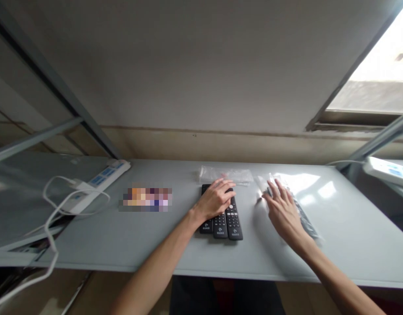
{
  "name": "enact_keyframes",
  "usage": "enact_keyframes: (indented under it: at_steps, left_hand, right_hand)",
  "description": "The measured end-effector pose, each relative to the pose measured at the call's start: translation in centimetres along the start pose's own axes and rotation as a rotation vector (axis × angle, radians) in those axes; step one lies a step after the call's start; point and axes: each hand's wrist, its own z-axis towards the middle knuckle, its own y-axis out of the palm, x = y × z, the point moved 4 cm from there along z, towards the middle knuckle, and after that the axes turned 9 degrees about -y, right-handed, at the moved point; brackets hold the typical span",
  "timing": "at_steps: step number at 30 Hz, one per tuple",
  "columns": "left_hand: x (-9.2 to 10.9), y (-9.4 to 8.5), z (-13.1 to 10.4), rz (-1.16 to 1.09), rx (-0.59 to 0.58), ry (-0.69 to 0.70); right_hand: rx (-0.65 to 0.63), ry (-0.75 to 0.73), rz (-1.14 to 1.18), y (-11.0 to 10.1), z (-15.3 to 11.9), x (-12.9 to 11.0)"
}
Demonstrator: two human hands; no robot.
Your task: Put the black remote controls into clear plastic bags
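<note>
Three black remote controls (233,223) lie side by side on the grey table, their button faces up. My left hand (216,199) lies across their upper halves with its fingers stretched out, hiding part of the buttons. To the right, another dark remote control in a clear plastic bag (308,225) lies slanted on the table. Over its left side is my right hand (283,210), fingers spread, touching or just above the bag; I cannot tell which. An apparently flat clear plastic bag (226,175) lies behind the three remotes.
On the left are a white power strip (98,186) with a plugged-in white cable (50,238) and a pixelated flat item (147,200). A second power strip (390,170) is at the far right. Metal posts flank the table (148,245), and a wall rises behind it.
</note>
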Motion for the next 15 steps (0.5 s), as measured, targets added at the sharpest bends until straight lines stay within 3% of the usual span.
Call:
enact_keyframes:
  at_steps: [4,7,11,15]
  left_hand:
    - [-0.5,-0.2,-0.1,0.001,0.003,-0.021]
    - [-1.0,-0.3,-0.1,-0.024,0.0,-0.057]
    - [-1.9,0.0,-0.3,-0.078,-0.054,-0.115]
    - [-2.3,0.3,-0.3,-0.084,-0.076,-0.14]
  right_hand:
    - [0.031,0.026,0.108,-0.1,5.5,-1.1]
    - [0.019,0.024,0.267,2.1,8.4,-2.9]
    - [-0.094,-0.024,0.326,5.6,8.4,-3.9]
    - [-0.092,0.008,0.311,6.4,6.7,-2.8]
